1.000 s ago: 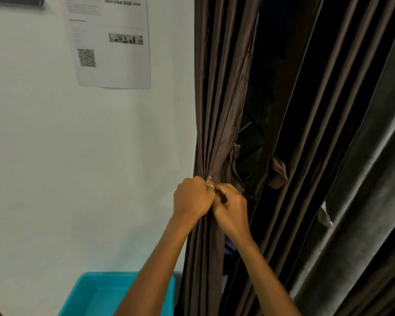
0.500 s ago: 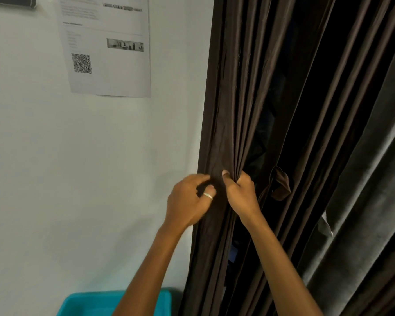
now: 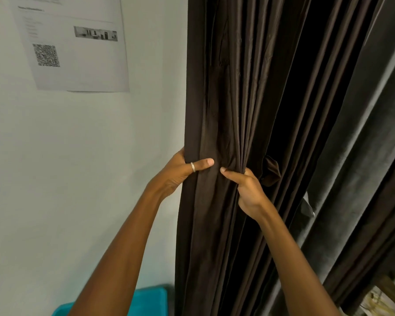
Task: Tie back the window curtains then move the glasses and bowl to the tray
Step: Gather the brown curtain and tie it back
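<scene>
Beside the wall [image 3: 78,156], the curtain [image 3: 226,87] was clamped by left grip [image 3: 180,172] and right grip [image 3: 249,190] — folds could be spilled if either pinch were loosened.

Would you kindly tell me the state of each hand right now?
Left hand: grips the outer edge of the brown curtain, thumb across its front.
Right hand: pinches the curtain's gathered folds.
</scene>
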Tool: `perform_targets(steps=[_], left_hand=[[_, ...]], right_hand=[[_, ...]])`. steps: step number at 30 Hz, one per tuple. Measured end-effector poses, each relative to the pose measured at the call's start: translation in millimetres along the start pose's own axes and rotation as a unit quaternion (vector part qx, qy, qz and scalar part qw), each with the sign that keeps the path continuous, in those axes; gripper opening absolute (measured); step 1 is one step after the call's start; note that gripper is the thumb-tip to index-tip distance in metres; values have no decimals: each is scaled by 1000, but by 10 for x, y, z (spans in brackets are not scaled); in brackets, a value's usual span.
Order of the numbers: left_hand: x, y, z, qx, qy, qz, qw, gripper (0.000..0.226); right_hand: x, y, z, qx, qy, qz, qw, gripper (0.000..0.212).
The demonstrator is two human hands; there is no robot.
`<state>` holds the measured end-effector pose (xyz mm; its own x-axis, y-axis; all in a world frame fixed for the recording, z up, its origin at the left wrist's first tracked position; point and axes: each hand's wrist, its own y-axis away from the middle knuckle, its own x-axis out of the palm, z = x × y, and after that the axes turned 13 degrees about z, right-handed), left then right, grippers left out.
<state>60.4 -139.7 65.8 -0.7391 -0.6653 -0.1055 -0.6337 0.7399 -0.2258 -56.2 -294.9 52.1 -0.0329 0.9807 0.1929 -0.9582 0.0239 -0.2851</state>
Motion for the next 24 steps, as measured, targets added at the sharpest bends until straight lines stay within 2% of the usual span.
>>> perform_targets(steps=[2, 5, 9, 12, 16, 20, 24], left_hand=[[37, -34, 22, -2, 10, 11, 1000, 66], [81, -58, 15, 11, 0, -13, 1000, 52], [119, -73, -1, 20, -95, -38, 995, 33], [230, -79, -5, 35, -175, -83, 980, 31], [377, -69, 10, 57, -270, -185, 943, 20], [461, -45, 27, 68, -356, -221, 905, 33], [501, -22, -1, 78, -368, -187, 907, 22]], right_hand=[[-34, 21, 19, 1, -1, 6, 1000, 25], [-106, 36, 35, 2, 7, -18, 1000, 24], [-198, -12, 12, -25, 114, -56, 992, 20], [-185, -67, -65, -37, 248, -133, 959, 17], [-13, -58, -194, -73, 421, -166, 889, 16], [184, -45, -285, -87, 516, -222, 823, 54], [312, -72, -353, -86, 558, -198, 802, 81]])
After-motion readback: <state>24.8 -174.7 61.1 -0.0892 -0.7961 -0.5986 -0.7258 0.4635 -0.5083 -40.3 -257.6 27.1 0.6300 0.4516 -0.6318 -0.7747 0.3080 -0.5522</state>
